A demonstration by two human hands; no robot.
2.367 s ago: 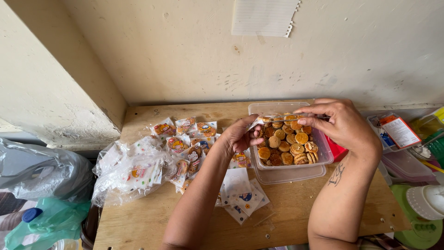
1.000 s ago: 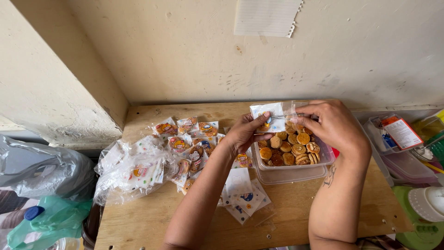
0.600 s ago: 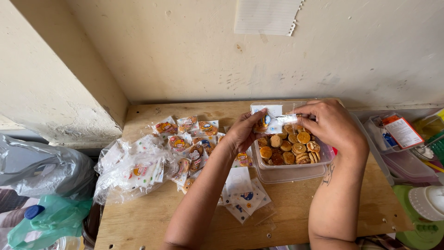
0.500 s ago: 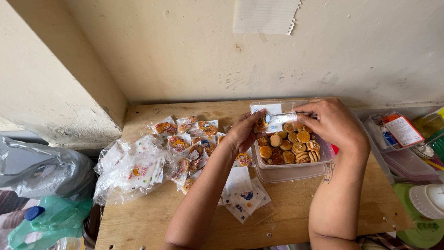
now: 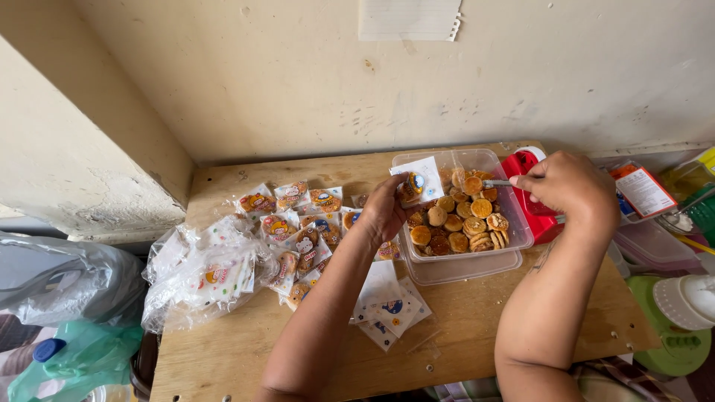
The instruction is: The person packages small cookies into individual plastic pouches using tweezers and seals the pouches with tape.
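Note:
A clear plastic tub (image 5: pixel 514 216) of small round golden biscuits (image 5: pixel 458 219) sits on a wooden table (image 5: pixel 246 350). My left hand (image 5: pixel 383 208) holds a small white printed sachet (image 5: pixel 418 179) at the tub's left rim, with a biscuit inside it. My right hand (image 5: pixel 570 186) is closed on metal tongs (image 5: pixel 497 183) whose tips reach over the biscuits at the tub's far side. Filled sachets (image 5: pixel 294 219) lie in a spread to the left of my left hand. Flat sachets (image 5: pixel 387 305) lie near the front under my left forearm.
A clear bag of sachets (image 5: pixel 201 275) lies at the table's left. A red device (image 5: pixel 525 167) stands behind the tub. Plastic containers (image 5: pixel 648 238) and a green lidded jar (image 5: pixel 681 320) crowd the right. Plastic bags (image 5: pixel 59 298) hang off the left. Walls close the back and left.
My right hand moved from the sachet's mouth to the right and now holds the tongs over the tub. My left hand keeps the sachet at the tub's rim, now with a biscuit in it.

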